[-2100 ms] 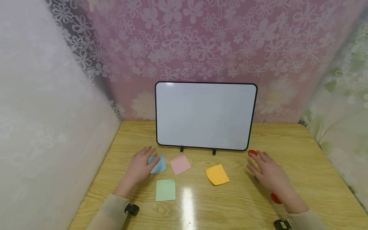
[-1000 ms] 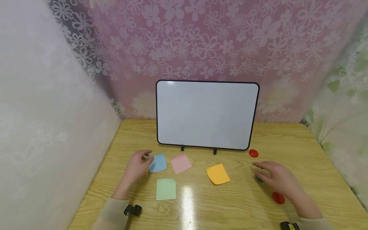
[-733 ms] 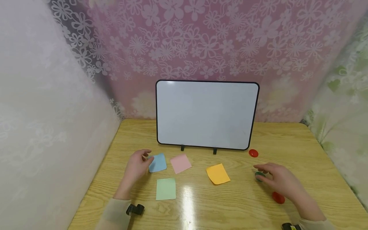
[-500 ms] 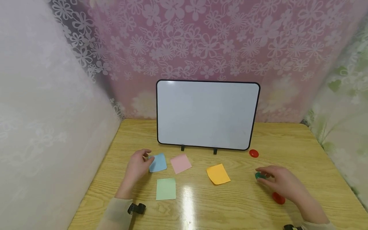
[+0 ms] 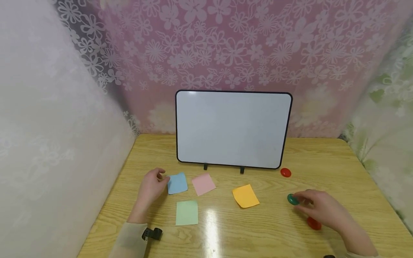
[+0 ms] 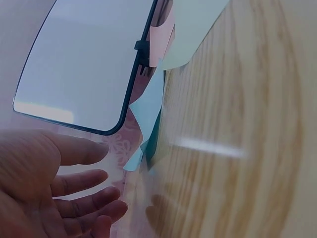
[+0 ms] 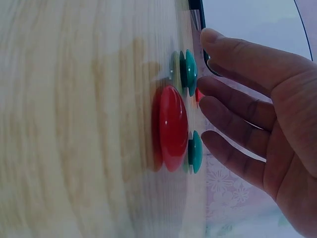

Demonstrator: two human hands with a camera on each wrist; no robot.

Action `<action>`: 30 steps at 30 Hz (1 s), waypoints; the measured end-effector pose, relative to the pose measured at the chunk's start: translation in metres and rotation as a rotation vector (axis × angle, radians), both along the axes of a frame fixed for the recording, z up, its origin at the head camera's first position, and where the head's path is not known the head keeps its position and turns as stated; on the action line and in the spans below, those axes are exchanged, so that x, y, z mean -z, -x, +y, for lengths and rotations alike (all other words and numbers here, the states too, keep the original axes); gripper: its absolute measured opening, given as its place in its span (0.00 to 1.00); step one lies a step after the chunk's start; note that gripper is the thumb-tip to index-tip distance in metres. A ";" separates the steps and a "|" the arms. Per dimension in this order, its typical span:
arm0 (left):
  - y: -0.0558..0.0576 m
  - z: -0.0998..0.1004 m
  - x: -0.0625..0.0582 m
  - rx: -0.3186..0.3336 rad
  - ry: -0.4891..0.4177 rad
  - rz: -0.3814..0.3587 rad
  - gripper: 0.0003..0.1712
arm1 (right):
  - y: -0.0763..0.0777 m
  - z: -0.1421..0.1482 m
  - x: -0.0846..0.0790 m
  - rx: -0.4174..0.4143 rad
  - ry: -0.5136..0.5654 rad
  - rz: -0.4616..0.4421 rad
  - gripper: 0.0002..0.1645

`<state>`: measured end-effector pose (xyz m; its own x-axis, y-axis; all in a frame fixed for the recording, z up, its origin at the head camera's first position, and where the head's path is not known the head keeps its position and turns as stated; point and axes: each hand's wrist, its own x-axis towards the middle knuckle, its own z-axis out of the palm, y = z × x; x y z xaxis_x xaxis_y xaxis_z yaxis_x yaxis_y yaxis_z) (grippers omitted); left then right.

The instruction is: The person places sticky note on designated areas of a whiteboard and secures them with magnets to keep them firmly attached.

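My left hand (image 5: 151,187), fingers loosely bent, is at the left edge of a blue sticky note (image 5: 177,183); in the left wrist view a gap separates the fingers from that curled note (image 6: 148,104). My right hand (image 5: 324,208) hovers by a green round magnet (image 5: 293,199), which lies on the table. Nothing sits between its bent fingers in the right wrist view, where a red magnet (image 7: 173,129) and a second green magnet (image 7: 197,151) appear close by. From the head view the hand hides that second green one. One red magnet (image 5: 314,223) is partly under the right wrist.
A whiteboard (image 5: 233,129) in a black frame stands on small feet at the back. Pink (image 5: 204,184), green (image 5: 187,213) and orange (image 5: 246,196) sticky notes lie before it. Another red magnet (image 5: 285,172) lies near its lower right corner. Patterned walls enclose the wooden table (image 5: 238,236).
My right hand has drawn back towards the lower right, uncovering the far red magnet and then the green one. The left hand has shifted slightly left, off the blue note.
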<state>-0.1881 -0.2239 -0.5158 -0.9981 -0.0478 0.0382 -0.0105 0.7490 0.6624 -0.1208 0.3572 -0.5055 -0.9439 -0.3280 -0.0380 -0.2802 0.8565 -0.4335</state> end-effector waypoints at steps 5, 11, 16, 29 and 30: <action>0.002 -0.004 0.001 -0.012 0.026 -0.012 0.21 | -0.002 0.006 -0.002 -0.051 0.015 0.008 0.20; 0.006 -0.007 -0.004 0.004 0.060 -0.042 0.20 | -0.006 0.015 -0.006 -0.052 -0.016 -0.035 0.24; 0.008 -0.008 -0.003 0.004 0.109 -0.074 0.20 | -0.009 0.023 -0.007 -0.056 -0.051 -0.051 0.29; 0.010 -0.007 0.003 0.023 0.160 -0.076 0.18 | -0.008 0.036 -0.008 -0.105 -0.031 -0.186 0.27; 0.011 -0.007 0.003 0.026 0.163 -0.079 0.18 | -0.008 0.037 -0.008 -0.111 -0.027 -0.193 0.27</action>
